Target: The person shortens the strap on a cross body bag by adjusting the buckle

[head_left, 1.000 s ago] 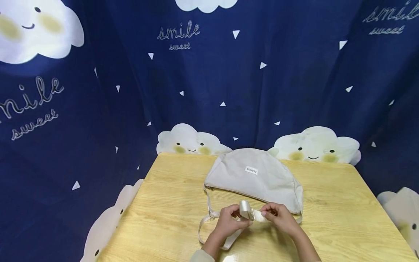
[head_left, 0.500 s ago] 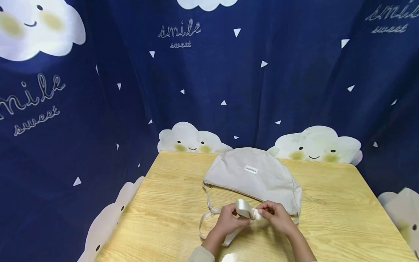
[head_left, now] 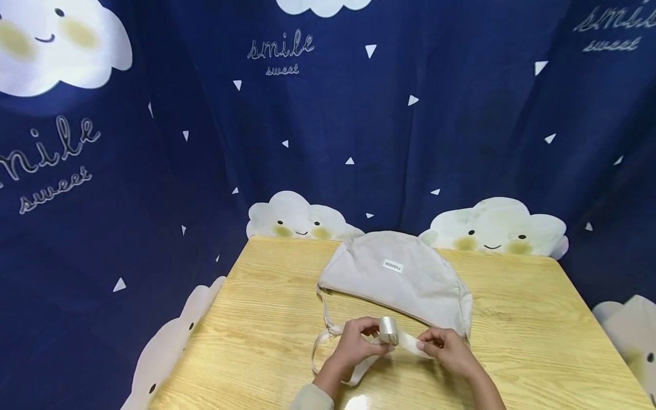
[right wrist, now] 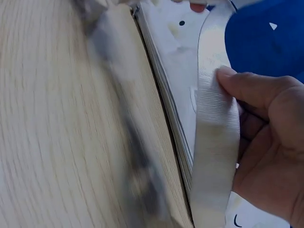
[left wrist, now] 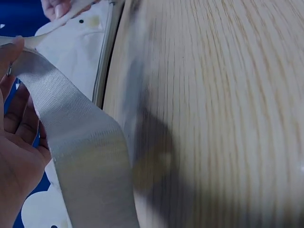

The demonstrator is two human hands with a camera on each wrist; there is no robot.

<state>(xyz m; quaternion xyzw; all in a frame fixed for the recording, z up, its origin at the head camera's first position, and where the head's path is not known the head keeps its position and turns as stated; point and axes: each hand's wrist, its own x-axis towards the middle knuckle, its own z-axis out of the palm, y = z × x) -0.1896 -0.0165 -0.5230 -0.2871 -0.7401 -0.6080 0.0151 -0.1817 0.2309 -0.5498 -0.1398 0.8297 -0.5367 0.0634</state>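
Note:
A pale grey-beige bag with a small "FASHION" label lies on the wooden table, its zip edge facing me. Just in front of it, my left hand pinches the bag's webbing strap at a small metal buckle. A short loop of strap stands up there. To the right, my right hand pinches the strap between thumb and fingers, with a stretch of webbing running between the hands. In the right wrist view, the thumb presses on the flat strap.
Another strap loop lies on the table left of my left hand and runs up to the bag's left corner. Behind the table hangs a dark blue curtain printed with clouds and triangles.
My right hand first edged left, then moved right and toward me, so more strap shows between the hands. The left hand stays at the buckle; the upright loop has shifted a little and narrowed.

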